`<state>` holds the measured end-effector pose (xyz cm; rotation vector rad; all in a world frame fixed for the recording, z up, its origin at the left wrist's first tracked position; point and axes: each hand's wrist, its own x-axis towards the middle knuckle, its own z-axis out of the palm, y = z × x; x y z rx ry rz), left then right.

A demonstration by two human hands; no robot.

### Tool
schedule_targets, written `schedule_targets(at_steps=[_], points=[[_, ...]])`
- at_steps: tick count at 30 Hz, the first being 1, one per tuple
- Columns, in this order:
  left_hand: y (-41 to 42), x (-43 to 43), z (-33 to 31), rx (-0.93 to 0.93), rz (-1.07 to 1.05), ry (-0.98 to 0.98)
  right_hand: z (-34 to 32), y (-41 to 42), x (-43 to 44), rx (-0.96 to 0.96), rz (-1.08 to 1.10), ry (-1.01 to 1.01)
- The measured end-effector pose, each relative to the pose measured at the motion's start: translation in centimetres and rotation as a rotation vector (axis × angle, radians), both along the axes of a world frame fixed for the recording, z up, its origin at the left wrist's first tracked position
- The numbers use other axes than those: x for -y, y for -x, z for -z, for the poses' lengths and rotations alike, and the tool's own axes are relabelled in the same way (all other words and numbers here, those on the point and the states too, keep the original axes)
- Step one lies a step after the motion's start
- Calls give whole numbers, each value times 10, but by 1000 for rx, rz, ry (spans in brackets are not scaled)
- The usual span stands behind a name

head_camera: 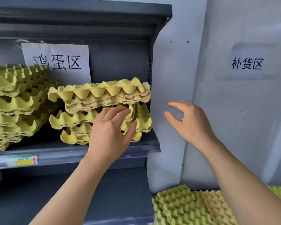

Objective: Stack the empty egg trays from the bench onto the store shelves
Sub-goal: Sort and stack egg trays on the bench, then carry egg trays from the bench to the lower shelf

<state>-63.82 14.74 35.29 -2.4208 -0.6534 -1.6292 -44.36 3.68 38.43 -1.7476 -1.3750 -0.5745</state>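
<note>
The stack of egg trays sits at the right end of the shelf, its layers skewed. The left hand lies spread against its front, touching rather than gripping. The right hand hovers at 3 o'clock, fingers loosely apart and empty. I'd square both sides before adding the bench trays at 5 o'clock

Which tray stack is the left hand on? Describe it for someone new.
On the dark grey shelf unit, find the handwritten paper sign on the back panel. Below-right of it, against the unit's right wall, sits the egg-tray stack the left hand touches. It's shorter than the neighbouring stack to its left, with trays skewed.
</note>
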Motion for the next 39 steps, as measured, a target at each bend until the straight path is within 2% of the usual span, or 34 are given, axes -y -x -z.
schedule_targets(at_steps=[9,16,31,39], points=[[-141,97,133,-299,118,247,133,-131,99,-142,115,319],[-203,113,243,-508,92,490,233,-202,126,-242,147,527],[-309,45,468,-856,-117,1152,473,-333,58,-467,116,813],[-342,26,560,-900,-246,1499,584,-391,32,-609,102,997]])
